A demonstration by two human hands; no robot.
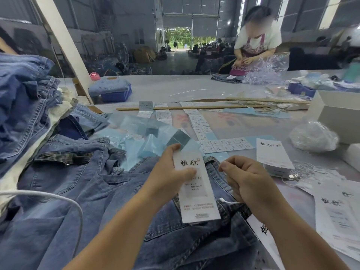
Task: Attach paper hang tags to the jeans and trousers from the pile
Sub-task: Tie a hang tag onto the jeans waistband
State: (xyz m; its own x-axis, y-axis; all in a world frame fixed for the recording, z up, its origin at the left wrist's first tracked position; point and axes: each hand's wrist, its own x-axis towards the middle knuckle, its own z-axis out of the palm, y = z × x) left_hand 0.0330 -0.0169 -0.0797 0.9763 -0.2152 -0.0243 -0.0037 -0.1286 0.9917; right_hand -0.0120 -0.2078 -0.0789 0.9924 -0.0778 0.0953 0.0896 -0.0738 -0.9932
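Head view: hang tag (194, 184) pinched in left hand (171, 176), white string (228, 202) in curled right hand (247, 178), above jeans (81, 178).

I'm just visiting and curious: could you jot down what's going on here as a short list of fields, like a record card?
Place: big workshop hall, long work table
Left hand: grips a white paper hang tag, thumb pressed on its face
Right hand: fingers curled, pinching a thin white string
Under the hands: blue jeans spread flat
Left side: pile of jeans
Right side: stack of spare tags
Far side: another person working with clear plastic fasteners
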